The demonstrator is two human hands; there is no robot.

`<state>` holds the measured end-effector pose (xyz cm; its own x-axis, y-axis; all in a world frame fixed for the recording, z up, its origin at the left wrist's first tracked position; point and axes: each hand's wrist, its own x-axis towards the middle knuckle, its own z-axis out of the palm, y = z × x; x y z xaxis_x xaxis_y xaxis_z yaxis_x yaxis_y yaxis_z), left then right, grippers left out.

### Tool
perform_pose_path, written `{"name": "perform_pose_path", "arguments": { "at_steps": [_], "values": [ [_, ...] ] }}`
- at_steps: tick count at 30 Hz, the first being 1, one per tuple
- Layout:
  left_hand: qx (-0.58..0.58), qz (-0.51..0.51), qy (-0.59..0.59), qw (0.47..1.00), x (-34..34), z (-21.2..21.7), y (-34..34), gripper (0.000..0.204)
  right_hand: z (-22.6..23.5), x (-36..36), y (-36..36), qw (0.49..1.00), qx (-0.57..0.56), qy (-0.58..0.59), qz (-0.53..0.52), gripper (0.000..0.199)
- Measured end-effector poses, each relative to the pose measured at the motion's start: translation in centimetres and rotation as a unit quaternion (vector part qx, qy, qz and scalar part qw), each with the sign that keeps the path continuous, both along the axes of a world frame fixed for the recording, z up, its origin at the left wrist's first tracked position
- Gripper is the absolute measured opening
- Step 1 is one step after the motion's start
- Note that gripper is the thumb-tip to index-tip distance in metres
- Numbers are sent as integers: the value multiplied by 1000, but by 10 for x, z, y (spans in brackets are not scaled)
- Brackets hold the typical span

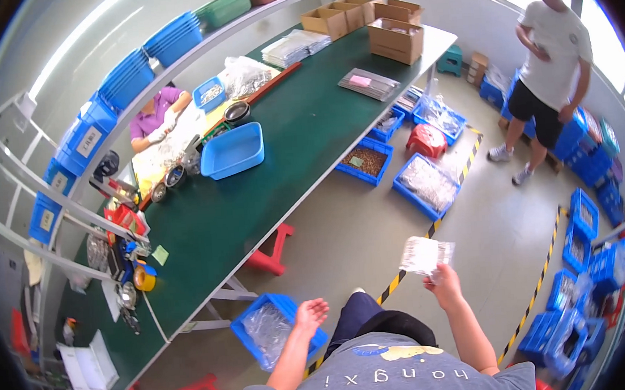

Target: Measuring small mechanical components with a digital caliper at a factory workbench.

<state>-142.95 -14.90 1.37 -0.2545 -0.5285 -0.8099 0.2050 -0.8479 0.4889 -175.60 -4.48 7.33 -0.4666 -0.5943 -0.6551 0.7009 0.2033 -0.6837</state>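
My right hand (444,284) grips a flat white packet (422,255) by its lower right edge. A transparent plastic margin shows on the packet's right side; its contents are too small to make out. Out in front of me, to the left, my left hand (311,314) is held up with fingers apart and nothing in it. Below that hand a blue crate (246,331) with plastic bags inside rests on the floor.
A long green-topped table (288,153) runs along my left, bearing a blue tray (233,151) and cardboard boxes (396,42). A person in purple (156,117) sits beyond it. Another person (552,40) stands at the far right. Blue bins (428,185) and red stools (273,252) stand about.
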Motion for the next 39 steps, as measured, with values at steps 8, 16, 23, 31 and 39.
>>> {"name": "perform_pose_path", "arguments": {
  "at_steps": [8, 16, 23, 31, 39],
  "values": [
    [-78, 190, -53, 977, -74, -21, -208, 27, 10, -49, -237, 976, 4, 45, 215, 33],
    [-284, 110, -211, 929, -155, -43, -424, 17, -1, -105, -426, 958, 42, 72, 273, 22],
    [-345, -36, -648, 678, -182, -57, -554, 14, -13, -108, -680, 914, -35, 83, 396, 19],
    [-307, -18, -761, 571, -195, -65, -572, 15, -41, -3, -962, 848, -201, 142, 470, 15],
    [-289, -4, -766, 574, -196, -61, -575, 16, -66, 65, -1086, 657, -217, 587, 421, 36]
  ]
}}
